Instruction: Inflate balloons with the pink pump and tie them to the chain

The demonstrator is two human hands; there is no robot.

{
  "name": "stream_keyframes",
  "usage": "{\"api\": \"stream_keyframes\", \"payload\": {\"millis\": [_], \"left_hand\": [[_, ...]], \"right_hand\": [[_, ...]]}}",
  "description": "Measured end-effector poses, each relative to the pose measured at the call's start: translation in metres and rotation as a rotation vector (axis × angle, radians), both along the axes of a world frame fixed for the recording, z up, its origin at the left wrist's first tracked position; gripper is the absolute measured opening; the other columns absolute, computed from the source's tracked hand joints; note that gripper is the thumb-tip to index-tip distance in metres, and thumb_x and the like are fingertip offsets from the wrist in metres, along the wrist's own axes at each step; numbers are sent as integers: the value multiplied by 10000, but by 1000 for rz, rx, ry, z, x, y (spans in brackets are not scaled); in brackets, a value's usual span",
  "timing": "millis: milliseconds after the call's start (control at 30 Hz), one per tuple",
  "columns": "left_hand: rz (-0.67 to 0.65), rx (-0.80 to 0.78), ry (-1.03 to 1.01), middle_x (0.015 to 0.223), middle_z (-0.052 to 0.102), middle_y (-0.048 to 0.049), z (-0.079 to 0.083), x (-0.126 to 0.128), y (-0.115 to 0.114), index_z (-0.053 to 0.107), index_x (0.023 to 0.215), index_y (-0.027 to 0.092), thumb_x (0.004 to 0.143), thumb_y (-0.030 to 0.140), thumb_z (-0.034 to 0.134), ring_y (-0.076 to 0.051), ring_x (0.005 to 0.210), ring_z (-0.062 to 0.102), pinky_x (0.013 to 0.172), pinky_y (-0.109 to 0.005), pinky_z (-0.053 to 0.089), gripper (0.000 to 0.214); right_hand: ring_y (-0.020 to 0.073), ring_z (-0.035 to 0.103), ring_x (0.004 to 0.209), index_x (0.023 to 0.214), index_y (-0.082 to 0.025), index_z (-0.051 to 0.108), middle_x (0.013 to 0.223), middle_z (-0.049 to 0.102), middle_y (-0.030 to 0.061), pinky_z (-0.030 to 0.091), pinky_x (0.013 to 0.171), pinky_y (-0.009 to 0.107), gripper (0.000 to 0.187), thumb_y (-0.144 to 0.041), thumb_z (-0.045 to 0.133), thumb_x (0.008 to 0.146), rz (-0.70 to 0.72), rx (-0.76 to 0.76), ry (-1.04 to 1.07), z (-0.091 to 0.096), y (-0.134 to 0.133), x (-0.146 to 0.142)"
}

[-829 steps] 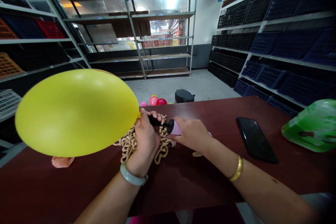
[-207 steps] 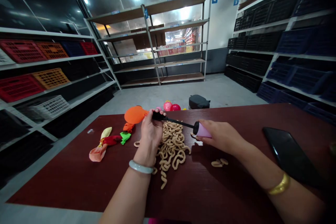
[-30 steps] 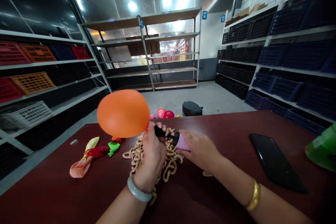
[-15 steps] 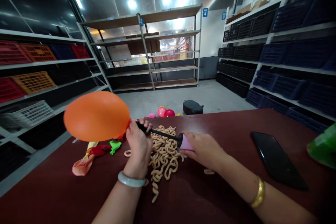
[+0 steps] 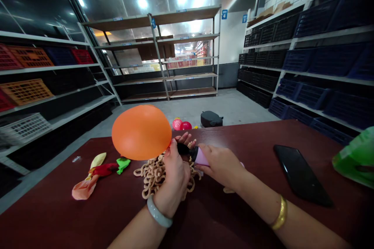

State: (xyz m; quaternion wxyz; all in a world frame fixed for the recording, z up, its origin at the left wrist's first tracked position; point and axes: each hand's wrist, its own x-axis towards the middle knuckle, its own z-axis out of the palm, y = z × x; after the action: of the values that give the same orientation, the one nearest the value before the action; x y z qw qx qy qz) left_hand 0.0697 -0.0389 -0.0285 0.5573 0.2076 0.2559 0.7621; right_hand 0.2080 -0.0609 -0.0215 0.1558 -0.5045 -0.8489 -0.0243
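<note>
An inflated orange balloon [image 5: 142, 132] sits on the nozzle end of a hand balloon pump [image 5: 201, 156], which has a lilac body and black ends. My left hand [image 5: 177, 169] pinches the balloon's neck at the pump's black end, its other fingers partly stretched out. Wrapped round the lilac part is my right hand [image 5: 223, 163]. The black and lilac sections are close together, with hardly any rod between them. Beneath my hands lies a pile of beige twisted rope-like pieces [image 5: 153, 175], partly hidden by my left hand and the balloon.
Limp balloons [image 5: 102, 169] in several colours lie on the dark red table [image 5: 233, 221] at left. A black phone-like slab [image 5: 300, 175] and a green bag [image 5: 356, 159] are at right. Beyond the table are inflated balloons [image 5: 185, 125], a dark bag [image 5: 212, 118] and shelves.
My left hand and the orange balloon have moved right, toward my right hand. The black rod between the pump's two parts has slid in. My right hand keeps its grip.
</note>
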Motion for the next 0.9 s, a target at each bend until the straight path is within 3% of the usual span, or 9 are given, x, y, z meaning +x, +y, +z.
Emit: {"api": "stream_keyframes", "payload": {"millis": [133, 233, 367, 467, 600, 700, 800, 900], "left_hand": [[-31, 4, -14, 1031, 686, -138, 1, -2, 3, 574, 928, 162, 830, 278, 622, -271, 988, 663, 800, -432, 530, 159], [-53, 32, 16, 796, 661, -61, 1, -1, 3, 546, 836, 170, 829, 312, 633, -190, 725, 659, 679, -347, 529, 167], [-37, 143, 42, 592, 489, 31, 10, -6, 7, 482, 734, 181, 821, 301, 649, -98, 506, 488, 510, -232, 421, 223], [20, 195, 70, 598, 465, 35, 23, -29, 14, 469, 738, 185, 813, 279, 652, -86, 488, 445, 470, -215, 362, 219], [226, 245, 93, 576, 431, 51, 45, -76, 20, 448, 750, 195, 810, 285, 639, -73, 456, 398, 432, -191, 294, 220], [319, 223, 90, 555, 407, 65, 54, -98, 20, 426, 752, 202, 794, 270, 639, -61, 425, 363, 416, -181, 252, 228], [314, 210, 78, 554, 403, 69, 51, -96, 22, 414, 755, 202, 805, 266, 619, -57, 421, 359, 417, -182, 244, 221], [260, 192, 65, 559, 409, 63, 40, -78, 22, 403, 741, 199, 823, 254, 595, -57, 425, 369, 415, -183, 244, 217]], "right_hand": [[269, 657, 900, 1307, -175, 447, 1090, 659, 141, 473, 706, 336, 556, -545, 515, 897, -21, -19, -9, 1, 0, 0], [271, 655, 933, 1318, -176, 441, 1127, 650, 152, 476, 729, 344, 564, -549, 509, 900, -17, -31, 14, 0, 0, -1], [279, 642, 1004, 1341, -167, 422, 1158, 648, 144, 482, 778, 366, 589, -558, 494, 906, 30, -41, 88, -2, 0, -3], [284, 633, 1035, 1352, -170, 418, 1195, 637, 139, 482, 803, 384, 605, -567, 493, 902, 52, -45, 112, -2, 0, -1], [283, 616, 1074, 1366, -172, 424, 1220, 628, 138, 471, 842, 392, 634, -586, 496, 892, 91, -74, 103, -3, 1, 3], [282, 618, 1066, 1349, -176, 442, 1206, 636, 135, 472, 841, 393, 621, -585, 506, 886, 117, -90, 95, -4, 1, 3], [285, 626, 1046, 1341, -163, 443, 1177, 644, 140, 476, 833, 398, 604, -574, 489, 900, 116, -89, 80, -4, 1, 2], [291, 631, 1034, 1344, -155, 434, 1156, 647, 144, 478, 821, 402, 599, -567, 475, 910, 101, -82, 67, -6, 0, 0]]}}
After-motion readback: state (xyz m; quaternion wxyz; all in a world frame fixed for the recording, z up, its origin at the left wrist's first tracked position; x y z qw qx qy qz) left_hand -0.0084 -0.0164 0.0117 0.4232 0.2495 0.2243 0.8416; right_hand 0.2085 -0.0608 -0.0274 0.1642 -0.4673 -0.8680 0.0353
